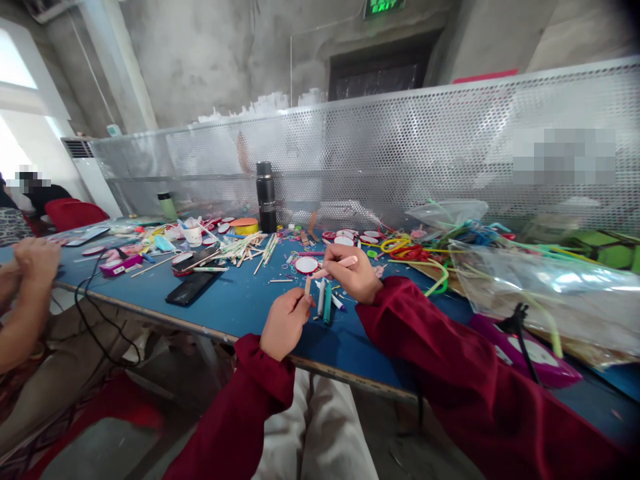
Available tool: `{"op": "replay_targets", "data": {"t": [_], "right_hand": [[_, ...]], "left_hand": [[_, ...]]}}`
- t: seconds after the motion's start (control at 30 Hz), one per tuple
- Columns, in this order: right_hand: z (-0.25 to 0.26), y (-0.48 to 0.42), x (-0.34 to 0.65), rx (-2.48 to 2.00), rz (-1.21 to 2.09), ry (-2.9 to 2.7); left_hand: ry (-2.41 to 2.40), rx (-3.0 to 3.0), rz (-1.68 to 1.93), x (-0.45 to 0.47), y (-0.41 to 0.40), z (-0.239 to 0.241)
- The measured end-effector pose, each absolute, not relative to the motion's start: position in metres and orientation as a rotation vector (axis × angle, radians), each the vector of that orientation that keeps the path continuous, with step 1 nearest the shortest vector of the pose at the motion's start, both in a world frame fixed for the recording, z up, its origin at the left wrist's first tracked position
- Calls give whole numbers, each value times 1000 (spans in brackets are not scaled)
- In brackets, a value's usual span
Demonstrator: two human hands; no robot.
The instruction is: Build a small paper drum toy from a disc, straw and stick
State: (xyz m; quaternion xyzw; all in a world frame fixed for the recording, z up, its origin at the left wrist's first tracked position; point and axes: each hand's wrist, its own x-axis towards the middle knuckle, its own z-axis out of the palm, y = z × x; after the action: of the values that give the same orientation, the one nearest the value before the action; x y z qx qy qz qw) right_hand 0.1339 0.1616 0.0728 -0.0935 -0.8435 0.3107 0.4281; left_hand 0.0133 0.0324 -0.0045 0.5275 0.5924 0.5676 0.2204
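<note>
My left hand (286, 323) is closed on a short, pale wooden stick (308, 285), which stands upright between thumb and fingers. In my right hand (354, 273) is a pink marker (334, 268), its tip pointing left and meeting or nearly meeting the top of the stick. Just beneath the hands lie a teal marker (327, 305), a grey-white one (321, 297) and a white marker with a purple end (338, 303). A round white disc with a red rim (307, 265) rests behind the stick.
A black phone (193, 288), a bundle of sticks (245, 250) and a black bottle (266, 197) are to the left. Clear plastic bags (545, 293) and a purple power strip (537, 353) occupy the right. A co-worker's hands (35, 257) appear far left, near black cables (83, 300).
</note>
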Motion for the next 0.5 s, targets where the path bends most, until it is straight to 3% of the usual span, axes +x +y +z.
{"op": "replay_targets", "data": {"t": [0.5], "right_hand": [[74,160,135,-218,779,-2142]], "left_hand": [[1657,1464,1553,13,34,-5]]}}
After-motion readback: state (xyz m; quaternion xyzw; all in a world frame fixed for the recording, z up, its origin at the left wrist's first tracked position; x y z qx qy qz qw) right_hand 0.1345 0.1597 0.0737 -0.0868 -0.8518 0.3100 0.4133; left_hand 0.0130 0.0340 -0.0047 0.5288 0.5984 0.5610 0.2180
